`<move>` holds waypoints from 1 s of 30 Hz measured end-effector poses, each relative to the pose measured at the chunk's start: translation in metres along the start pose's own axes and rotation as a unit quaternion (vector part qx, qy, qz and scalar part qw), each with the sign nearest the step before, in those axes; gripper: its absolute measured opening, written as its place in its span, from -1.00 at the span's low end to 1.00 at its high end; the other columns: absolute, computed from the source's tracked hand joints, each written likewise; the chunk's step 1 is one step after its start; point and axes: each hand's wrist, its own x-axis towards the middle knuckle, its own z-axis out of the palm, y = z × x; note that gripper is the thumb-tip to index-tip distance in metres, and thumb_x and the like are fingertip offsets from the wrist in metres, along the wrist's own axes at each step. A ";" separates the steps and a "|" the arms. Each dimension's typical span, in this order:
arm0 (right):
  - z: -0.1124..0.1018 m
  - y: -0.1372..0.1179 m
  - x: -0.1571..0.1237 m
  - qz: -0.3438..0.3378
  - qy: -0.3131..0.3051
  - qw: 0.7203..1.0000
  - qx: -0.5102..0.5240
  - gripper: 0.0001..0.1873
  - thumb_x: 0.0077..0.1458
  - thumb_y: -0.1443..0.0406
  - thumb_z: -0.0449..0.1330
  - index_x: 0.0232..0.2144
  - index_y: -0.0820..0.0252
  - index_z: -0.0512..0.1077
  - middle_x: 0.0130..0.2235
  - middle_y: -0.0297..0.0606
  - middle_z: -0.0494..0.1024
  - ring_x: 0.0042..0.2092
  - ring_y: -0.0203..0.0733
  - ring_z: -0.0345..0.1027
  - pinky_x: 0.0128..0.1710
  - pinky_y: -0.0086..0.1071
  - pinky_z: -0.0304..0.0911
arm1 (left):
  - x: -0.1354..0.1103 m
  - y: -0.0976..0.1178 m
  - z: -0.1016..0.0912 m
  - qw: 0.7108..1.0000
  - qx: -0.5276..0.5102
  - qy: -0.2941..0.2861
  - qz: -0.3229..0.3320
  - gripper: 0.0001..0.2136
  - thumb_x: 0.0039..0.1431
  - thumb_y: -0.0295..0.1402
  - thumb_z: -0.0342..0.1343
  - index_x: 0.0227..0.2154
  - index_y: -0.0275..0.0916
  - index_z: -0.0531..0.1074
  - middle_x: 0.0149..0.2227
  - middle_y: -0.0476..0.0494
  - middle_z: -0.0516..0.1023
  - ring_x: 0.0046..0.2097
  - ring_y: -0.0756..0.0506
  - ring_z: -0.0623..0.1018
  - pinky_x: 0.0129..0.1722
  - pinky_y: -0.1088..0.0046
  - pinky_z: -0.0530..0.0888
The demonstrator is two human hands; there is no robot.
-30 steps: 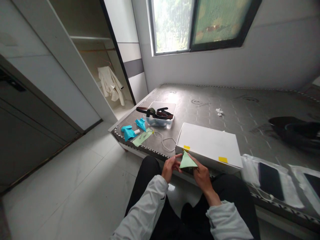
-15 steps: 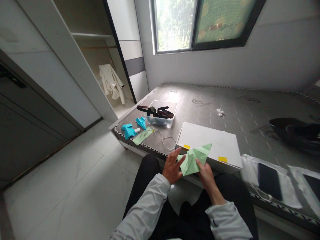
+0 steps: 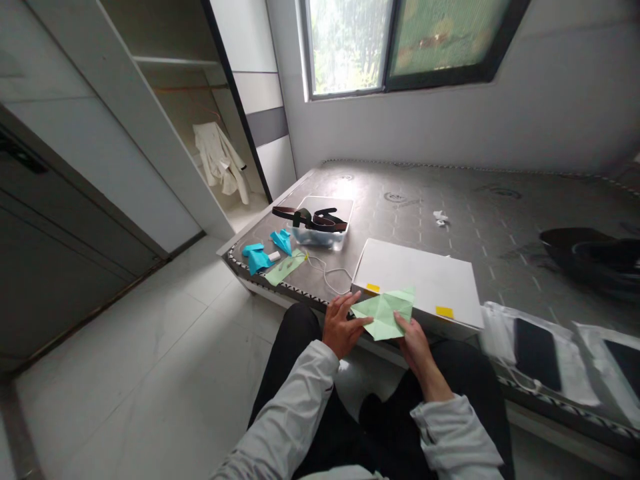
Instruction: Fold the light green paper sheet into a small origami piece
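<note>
A creased sheet of pale green folding paper point(image 3: 384, 312) is stretched between my two hands, in front of the white box. Its surface shows several fold lines, and one point rises at the upper right. My left hand point(image 3: 343, 325) grips the left corner, thumb on the near face and the other fingers behind or along the edge. At the lower right edge, my right hand point(image 3: 416, 347) pinches the sheet with the thumb on top; its other fingers are hidden underneath.
A white box point(image 3: 417, 277) with yellow tabs lies on the mattress point(image 3: 400, 220). Leftward are a clear plastic bin point(image 3: 325, 239) with dark straps, blue folded papers point(image 3: 257, 258), a green strip point(image 3: 285, 268) and a white cable point(image 3: 327, 273). Bagged dark devices point(image 3: 537, 353) lie right.
The green paper has been tilted flatter and its left part spread out more. My left hand's spread fingers have closed onto the left corner. My right hand keeps its pinch.
</note>
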 end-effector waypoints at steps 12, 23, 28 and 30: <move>0.005 -0.005 -0.012 0.005 -0.072 0.997 -0.032 -0.57 -0.17 0.04 0.40 -0.33 0.21 0.49 -0.19 -0.13 0.62 -0.08 0.09 0.49 -0.25 -0.18 0.55 | 0.004 0.001 0.011 0.857 -0.396 -0.022 -0.329 -0.80 0.17 -0.21 0.16 -0.34 -0.27 0.50 -0.25 -0.18 0.63 -0.23 -0.11 0.61 -0.23 0.38 0.58; 0.004 0.002 -0.005 -0.051 -0.031 0.987 -0.147 -0.50 -0.35 0.07 0.48 -0.37 0.24 0.51 -0.29 -0.17 0.63 -0.30 -0.01 0.54 -0.36 -0.22 0.56 | 0.005 0.004 0.006 0.871 -0.377 -0.052 -0.310 -0.57 0.01 -0.53 0.15 0.00 -0.23 0.35 -0.20 -0.10 0.62 -0.22 -0.03 0.61 -0.24 0.55 0.51; 0.001 0.002 -0.001 -0.079 -0.017 0.981 -0.177 -0.48 -0.32 0.01 0.44 -0.36 0.25 0.51 -0.28 -0.13 0.63 -0.28 0.03 0.54 -0.37 -0.18 0.56 | 0.003 0.000 0.008 0.883 -0.353 -0.062 -0.302 -0.55 -0.01 -0.57 0.10 0.00 -0.24 0.37 -0.22 -0.11 0.64 -0.19 -0.06 0.62 -0.20 0.50 0.50; -0.001 0.002 0.000 -0.091 -0.011 0.977 -0.191 -0.46 -0.28 -0.02 0.41 -0.33 0.26 0.51 -0.26 -0.11 0.63 -0.26 0.05 0.54 -0.39 -0.18 0.56 | 0.002 -0.003 0.010 0.874 -0.361 -0.071 -0.319 -0.61 0.07 -0.50 0.09 0.01 -0.24 0.39 -0.25 -0.11 0.66 -0.24 -0.07 0.63 -0.23 0.47 0.52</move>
